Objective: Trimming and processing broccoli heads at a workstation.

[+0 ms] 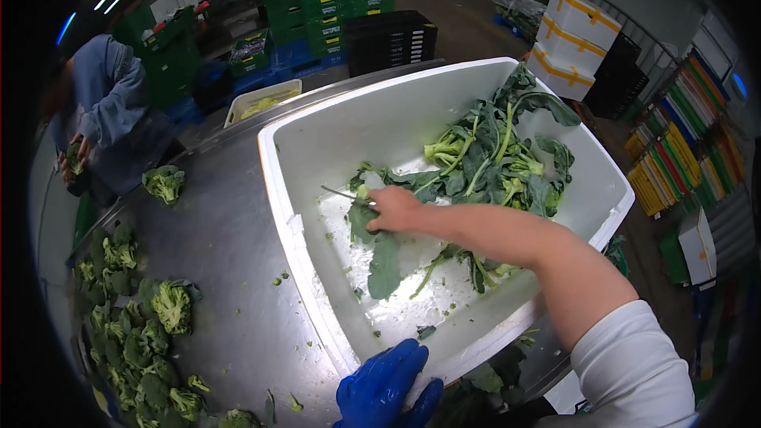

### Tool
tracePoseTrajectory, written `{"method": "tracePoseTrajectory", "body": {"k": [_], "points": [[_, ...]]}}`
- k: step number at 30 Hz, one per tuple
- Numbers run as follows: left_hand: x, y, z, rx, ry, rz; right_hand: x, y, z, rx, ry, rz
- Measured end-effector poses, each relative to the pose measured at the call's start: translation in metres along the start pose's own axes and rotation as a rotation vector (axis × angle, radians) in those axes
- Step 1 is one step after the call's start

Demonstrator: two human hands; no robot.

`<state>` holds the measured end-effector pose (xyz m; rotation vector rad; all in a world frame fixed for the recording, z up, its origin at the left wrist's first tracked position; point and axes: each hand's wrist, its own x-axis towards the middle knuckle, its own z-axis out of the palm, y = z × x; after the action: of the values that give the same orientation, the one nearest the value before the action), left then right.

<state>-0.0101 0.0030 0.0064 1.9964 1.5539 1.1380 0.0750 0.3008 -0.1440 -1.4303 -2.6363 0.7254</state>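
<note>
A large white foam box (279,182) stands on a metal table, with cut broccoli leaves and stalks (483,154) heaped at its far right. My bare right hand (394,209) reaches down inside it, fingers closed on broccoli leaves (384,265). A thin dark strip (342,192) juts out left of those fingers; I cannot tell whether it is a blade or a stem. My left hand (384,387), in a blue glove, lies on the box's near rim, fingers stretched and thumb apart. Small green scraps litter the wet box floor.
Trimmed broccoli heads (139,341) are piled along the table's (238,269) left edge, and one head (164,184) lies apart. A co-worker (115,119) holds a broccoli head across the table. Behind stand a pale tub (242,103), stacked green crates (323,4) and taped white boxes (571,43).
</note>
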Motion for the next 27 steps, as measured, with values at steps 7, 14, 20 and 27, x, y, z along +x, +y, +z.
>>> {"method": "tracePoseTrajectory", "body": {"k": [7,14,20,27], "points": [[-0.004,-0.002,0.001,0.024,0.02,-0.031,-0.045,-0.002,-0.093,0.483,0.023,0.053],[-0.001,-0.009,0.013,0.056,0.104,0.059,-0.119,0.027,-0.146,0.003,0.106,0.052],[-0.008,0.016,0.021,-0.48,0.137,-0.221,-0.245,-0.051,-0.179,0.37,0.48,-0.013],[-0.024,0.068,0.061,-1.173,0.166,-0.364,-0.36,-0.091,-0.115,0.526,0.729,-0.37]]}}
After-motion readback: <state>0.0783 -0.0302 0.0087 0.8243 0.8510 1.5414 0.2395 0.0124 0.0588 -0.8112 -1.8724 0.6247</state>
